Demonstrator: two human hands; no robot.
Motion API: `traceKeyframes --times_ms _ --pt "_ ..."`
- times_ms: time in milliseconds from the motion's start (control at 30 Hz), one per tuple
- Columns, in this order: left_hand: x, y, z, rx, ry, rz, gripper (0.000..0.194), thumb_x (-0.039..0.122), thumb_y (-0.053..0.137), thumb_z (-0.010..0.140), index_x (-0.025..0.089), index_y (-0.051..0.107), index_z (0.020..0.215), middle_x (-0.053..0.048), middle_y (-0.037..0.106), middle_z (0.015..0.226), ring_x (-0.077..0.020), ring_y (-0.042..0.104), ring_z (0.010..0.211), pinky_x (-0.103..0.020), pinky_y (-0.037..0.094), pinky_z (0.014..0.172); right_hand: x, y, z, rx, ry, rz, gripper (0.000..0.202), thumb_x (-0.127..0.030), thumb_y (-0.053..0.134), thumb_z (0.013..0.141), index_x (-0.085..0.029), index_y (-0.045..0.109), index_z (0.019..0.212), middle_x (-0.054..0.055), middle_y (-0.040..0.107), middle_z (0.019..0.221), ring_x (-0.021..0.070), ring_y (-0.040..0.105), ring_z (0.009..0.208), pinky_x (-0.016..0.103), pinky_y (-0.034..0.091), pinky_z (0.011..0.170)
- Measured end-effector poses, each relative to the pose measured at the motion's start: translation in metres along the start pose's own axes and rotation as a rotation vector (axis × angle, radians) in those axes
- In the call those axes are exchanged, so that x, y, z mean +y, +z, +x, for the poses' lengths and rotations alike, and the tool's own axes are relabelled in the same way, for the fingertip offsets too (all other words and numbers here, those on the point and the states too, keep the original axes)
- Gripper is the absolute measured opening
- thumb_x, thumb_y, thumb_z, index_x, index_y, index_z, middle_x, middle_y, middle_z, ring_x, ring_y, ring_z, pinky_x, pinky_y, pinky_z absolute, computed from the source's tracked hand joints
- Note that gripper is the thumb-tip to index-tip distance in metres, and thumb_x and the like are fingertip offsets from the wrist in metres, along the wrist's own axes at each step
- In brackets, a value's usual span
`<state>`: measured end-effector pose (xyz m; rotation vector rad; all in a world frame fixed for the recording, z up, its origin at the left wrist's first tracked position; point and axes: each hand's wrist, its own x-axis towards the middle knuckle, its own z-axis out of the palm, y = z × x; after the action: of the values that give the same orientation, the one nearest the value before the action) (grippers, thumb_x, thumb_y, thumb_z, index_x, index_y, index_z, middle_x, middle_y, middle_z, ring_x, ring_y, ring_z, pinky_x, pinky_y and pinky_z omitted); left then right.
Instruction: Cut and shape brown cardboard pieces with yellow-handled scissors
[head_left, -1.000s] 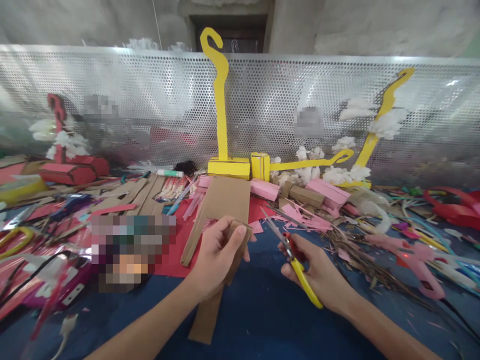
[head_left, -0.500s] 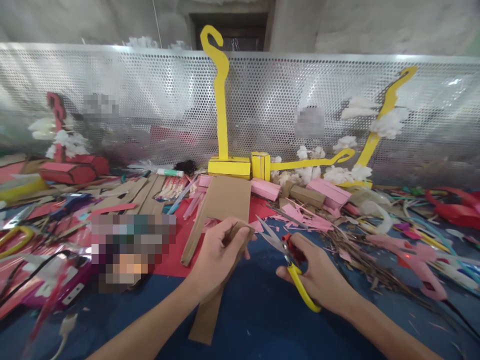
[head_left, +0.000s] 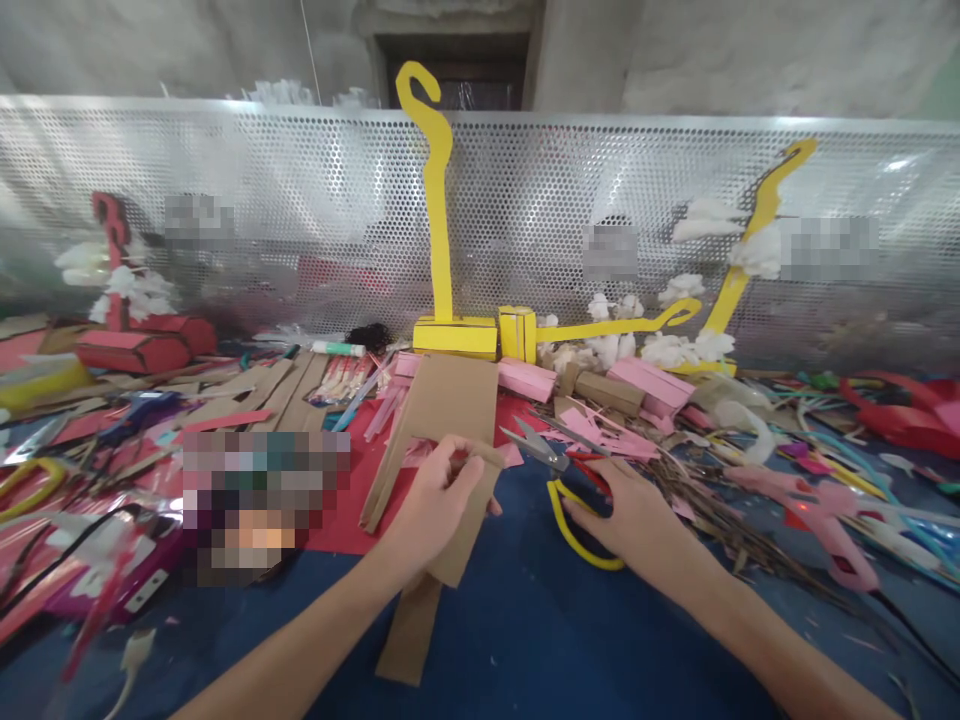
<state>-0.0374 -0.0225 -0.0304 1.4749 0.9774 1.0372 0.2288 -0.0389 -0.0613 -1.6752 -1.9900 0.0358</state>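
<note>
Cardboard strip (head_left: 457, 510) sits pinched in the left hand (head_left: 431, 505), thumb on its near face and fingers curled behind, held up just above the blue tabletop (head_left: 525, 640). Its lower end hangs over a longer cardboard piece (head_left: 409, 630) lying flat beneath the wrist.

Half a second ago the right hand (head_left: 637, 515) carried the scissors (head_left: 559, 475) raised, fingers through the yellow loop, blades apart and aimed at the strip. Now the scissors lie lower, apparently resting on the tabletop, blades still parted and pointing left toward the strip without touching it. The right hand lies flat over the handles, fingers spread loosely across the red and yellow loops rather than threaded through them; whether it still grips them cannot be told for sure. To judge from this, cutting has paused and the scissors are being set down, leaving the strip to the left hand alone.

Behind the hands a wide cardboard sheet (head_left: 450, 400) leans across red paper (head_left: 352, 500). Pink paper scraps (head_left: 600, 430) and thin brown trimmings (head_left: 720, 520) lie just right of the scissors. Farther back stand a yellow hook-shaped cutout (head_left: 436, 190) on a yellow box base (head_left: 455, 335), and a perforated metal screen (head_left: 300, 210).
</note>
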Motion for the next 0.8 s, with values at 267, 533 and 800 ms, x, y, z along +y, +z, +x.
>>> traceKeyframes --times_ms 267,533,800 --pt "-0.011 0.009 -0.002 -0.168 -0.028 -0.047 0.032 0.048 0.062 0.092 0.019 0.054 0.081 -0.010 0.078 0.082 -0.0219 0.075 0.068 -0.028 0.052 0.059 -0.030 -0.028 -0.006 -0.085 -0.097 0.300 0.023 -0.039 0.052 0.100 -0.021 0.066 0.102 0.007 0.072 0.101 0.0231 0.066 0.093 0.034 0.051 0.084" --pt "-0.004 0.014 -0.010 -0.352 0.005 0.065 0.039 0.052 0.056 0.095 0.019 0.051 0.075 -0.009 0.077 0.074 -0.0210 0.072 0.068 -0.027 0.047 0.058 -0.050 -0.020 -0.016 -0.382 -0.131 0.636 0.035 -0.045 0.049 0.103 -0.019 0.066 0.088 0.002 0.066 0.083 0.0154 0.057 0.072 0.025 0.044 0.064" --pt "0.008 0.018 -0.018 -0.407 0.134 0.232 0.041 0.047 0.049 0.099 0.019 0.041 0.071 0.003 0.047 0.068 -0.0104 0.043 0.063 -0.024 0.031 0.056 -0.050 -0.020 -0.023 -0.485 -0.118 0.729 0.042 -0.050 0.044 0.105 -0.019 0.052 0.078 -0.003 0.047 0.071 0.0114 0.043 0.063 0.025 0.033 0.057"
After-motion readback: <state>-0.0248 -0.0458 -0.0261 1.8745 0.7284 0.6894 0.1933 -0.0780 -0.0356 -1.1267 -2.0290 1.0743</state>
